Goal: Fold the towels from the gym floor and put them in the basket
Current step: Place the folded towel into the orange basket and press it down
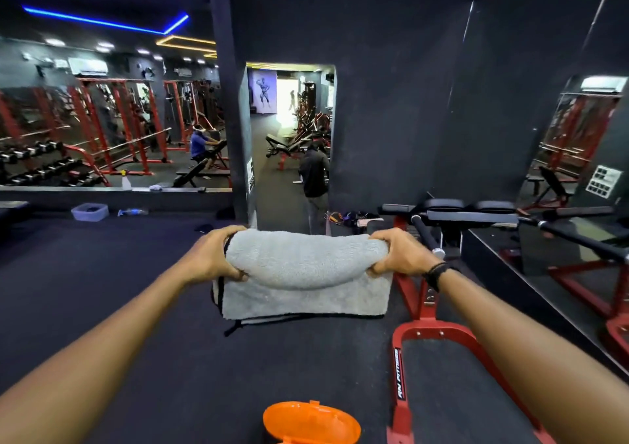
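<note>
Fluffy grey towel (306, 266), folded, black-edged.

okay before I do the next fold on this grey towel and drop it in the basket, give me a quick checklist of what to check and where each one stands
1. Left hand grips the towel's left end: ok.
2. Right hand grips the right end: ok.
3. Fold even: not ok; the top layer sags in a curve and a black-trimmed corner hangs below the bottom edge.
4. Towel clear of the red machine frame: cannot tell; its right edge overlaps the frame in this view.
5. Floor under the towel free of clutter: ok.
6. Basket within reach: cannot tell; only an orange container shows at the bottom edge, contents hidden.
</note>
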The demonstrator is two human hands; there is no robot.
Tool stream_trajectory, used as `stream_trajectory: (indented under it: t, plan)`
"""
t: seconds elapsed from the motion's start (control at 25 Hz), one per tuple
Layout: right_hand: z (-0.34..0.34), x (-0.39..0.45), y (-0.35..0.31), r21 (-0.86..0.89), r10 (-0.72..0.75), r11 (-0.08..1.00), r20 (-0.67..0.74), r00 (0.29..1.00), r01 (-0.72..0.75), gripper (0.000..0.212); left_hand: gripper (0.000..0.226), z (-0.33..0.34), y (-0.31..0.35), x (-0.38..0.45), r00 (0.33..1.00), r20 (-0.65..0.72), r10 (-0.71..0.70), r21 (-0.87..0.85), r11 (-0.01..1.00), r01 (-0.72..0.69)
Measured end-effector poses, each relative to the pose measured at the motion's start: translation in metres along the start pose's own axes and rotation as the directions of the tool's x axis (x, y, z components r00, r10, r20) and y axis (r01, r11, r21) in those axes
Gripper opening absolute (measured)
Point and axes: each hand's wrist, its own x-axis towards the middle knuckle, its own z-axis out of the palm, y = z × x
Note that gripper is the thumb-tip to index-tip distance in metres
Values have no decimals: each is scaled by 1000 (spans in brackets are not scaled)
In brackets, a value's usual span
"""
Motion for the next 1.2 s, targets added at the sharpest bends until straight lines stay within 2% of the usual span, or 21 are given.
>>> stream_trajectory:
  t: [0.04, 0.08, 0.12, 0.16, 0.2, 0.24, 0.28, 0.36, 0.48, 0.56, 0.72, 0.84, 0.96, 1.08, 1.2]
  plan:
    - [-1, 0, 0, -40, -9, 999, -43, 999, 7, 35, 74, -4, 0, 0, 999, -35, 12, 124, 992, -7]
    - [-5, -1, -1, -33, -12, 999, -97, 995, 9, 30, 63, -9, 0, -2, 997, -73, 6, 177, 984, 7]
    - [-11, -5, -4, 73, -10, 997, -142, 990, 20, 27, 54, -14, 1, -4, 994, -109, 0, 154, 988, 17]
    - [-17, -8, -7, 289, 8, 956, -150, 989, 37, 29, 49, -18, 4, -5, 991, -129, -30, -18, 999, 28]
    - [-21, -13, -12, 543, 7, 839, -90, 996, 43, 33, 47, -21, 10, -7, 992, -110, -61, -297, 955, 26]
    - [-20, -18, -18, 710, -11, 705, 2, 1000, 6, 35, 47, -19, 14, -10, 994, -63, -95, -534, 844, 47]
    - [-15, -21, -21, 760, -12, 649, 58, 998, -36, 34, 46, -17, 17, -12, 990, -38, -134, -651, 755, 77]
    - [-6, -22, -25, 716, 26, 698, 20, 999, -32, 24, 51, -11, 18, -10, 984, -28, -177, -675, 730, 112]
    - [-9, -19, -24, 713, 95, 700, -43, 995, -36, 17, 81, -5, 21, -11, 984, 43, -173, -699, 698, 153]
    - [-15, -18, -23, 691, 93, 722, -32, 995, -45, 15, 89, -4, 19, -10, 975, 86, -206, -696, 687, 206]
    - [-28, -14, -27, 639, 124, 764, -13, 992, -87, 7, 66, 4, 13, -2, 945, 85, -315, -720, 636, 277]
    - [-29, -7, -31, 589, 102, 803, 13, 995, -90, 8, 32, 19, 14, 0, 936, 71, -346, -718, 634, 288]
    - [-6, 4, -18, 477, 85, 870, 102, 991, -124, 18, 30, 40, 12, 1, 931, 92, -354, -584, 737, 339]
    - [30, 13, 16, 245, 160, 951, 136, 978, -190, 28, 36, 75, -2, -4, 923, 116, -368, -332, 861, 385]
    - [71, 11, 63, 15, 270, 961, 167, 948, -277, 46, 42, 113, -22, -15, 899, 155, -410, -119, 895, 429]
